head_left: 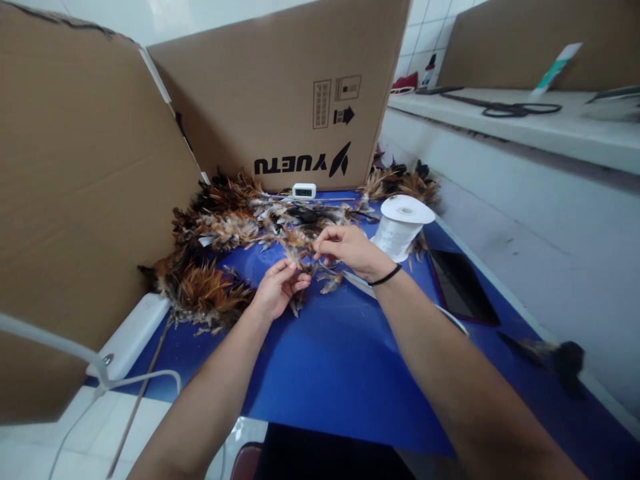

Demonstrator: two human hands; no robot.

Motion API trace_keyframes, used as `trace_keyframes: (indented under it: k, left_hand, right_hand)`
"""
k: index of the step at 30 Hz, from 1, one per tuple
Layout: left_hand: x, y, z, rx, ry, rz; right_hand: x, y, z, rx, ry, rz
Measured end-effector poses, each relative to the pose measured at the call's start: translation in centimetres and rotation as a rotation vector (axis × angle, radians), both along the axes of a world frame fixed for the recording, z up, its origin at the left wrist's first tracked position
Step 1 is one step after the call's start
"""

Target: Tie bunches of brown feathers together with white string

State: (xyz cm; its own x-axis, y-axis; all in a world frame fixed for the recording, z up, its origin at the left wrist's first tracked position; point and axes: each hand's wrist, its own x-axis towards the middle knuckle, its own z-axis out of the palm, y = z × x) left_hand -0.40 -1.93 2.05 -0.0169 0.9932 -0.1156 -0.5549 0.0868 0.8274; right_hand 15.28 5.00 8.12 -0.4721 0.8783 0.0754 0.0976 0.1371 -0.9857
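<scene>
My left hand [281,289] is closed in a pinch above the blue tabletop. Between its thumb and forefinger is the base of a small brown-and-cream feather [296,245]. Just right of it and slightly higher, my right hand [350,249], with a dark band on the wrist, has its thumb and forefinger pressed together; what they hold is too small to make out. Loose feathers [331,283] lie beneath the hands, and a heap of mixed feathers [320,215] spreads behind them. A white spool of ribbon [399,230] stands beyond my right hand.
Bundles of brown feathers [203,293] line the left side. Cardboard panels [280,100] enclose the back and left. A small digital clock [304,191] stands behind the heap. To the right lie a dark tablet [463,287] and black feathers [567,360]; scissors [520,109] rest on a ledge.
</scene>
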Motion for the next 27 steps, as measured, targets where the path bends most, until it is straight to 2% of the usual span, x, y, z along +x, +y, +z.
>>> trace_keyframes:
  k: [6, 12, 16, 21, 27]
  left_hand:
    - [0.3, -0.1, -0.2, 0.012, -0.031, -0.061]
    - [0.5, 0.1, -0.2, -0.021, -0.031, -0.005]
    - [0.4, 0.1, -0.2, -0.020, -0.031, 0.022]
    - [0.3, 0.2, -0.5, -0.006, 0.008, -0.004]
    - [0.2, 0.1, -0.4, -0.012, 0.003, -0.001]
  right_hand:
    - [-0.3, -0.3, -0.2, -0.077, 0.097, 0.056]
    - [-0.4, -0.1, -0.5, -0.113, 0.086, 0.035]
    - [-0.5, -0.2, -1.0, -0.072, -0.057, 0.087]
    - [-0.9, 0.0, -2.2, 0.068, -0.135, 0.140]
    - [-0.8, 0.2, -2.1, 0.039, -0.106, 0.113]
